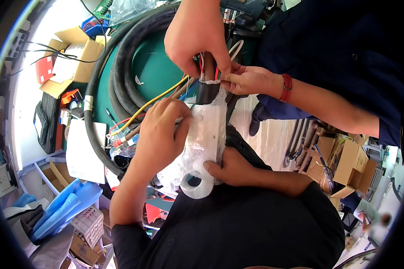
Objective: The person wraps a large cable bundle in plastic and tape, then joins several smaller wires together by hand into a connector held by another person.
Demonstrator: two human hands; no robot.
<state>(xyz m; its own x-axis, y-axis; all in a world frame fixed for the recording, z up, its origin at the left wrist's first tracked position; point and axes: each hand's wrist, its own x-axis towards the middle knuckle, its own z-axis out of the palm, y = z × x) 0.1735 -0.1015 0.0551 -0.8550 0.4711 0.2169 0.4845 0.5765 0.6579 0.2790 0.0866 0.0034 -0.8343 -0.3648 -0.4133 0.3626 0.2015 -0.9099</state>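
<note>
A whitish roll of clear plastic film (207,134) lies lengthwise in front of me, its hollow end toward my body. My right hand (233,167) grips its near right side, thumb on top. My left hand (162,127) is closed at the roll's upper left, fingers curled against loose film. Just beyond the roll's far end is a thick black cable end (206,93) with wires coming out. A co-worker's two hands, one from above (195,38) and one from the right (249,80), pinch at the wires and film there.
Coiled black cable (121,67) lies on the green tabletop (150,67). A yellow wire (146,105) crosses near my left hand. White paper (83,150) and an open cardboard box (78,54) are left. The co-worker's dark clothing (327,58) fills the upper right; cartons (352,163) stand beyond my right arm.
</note>
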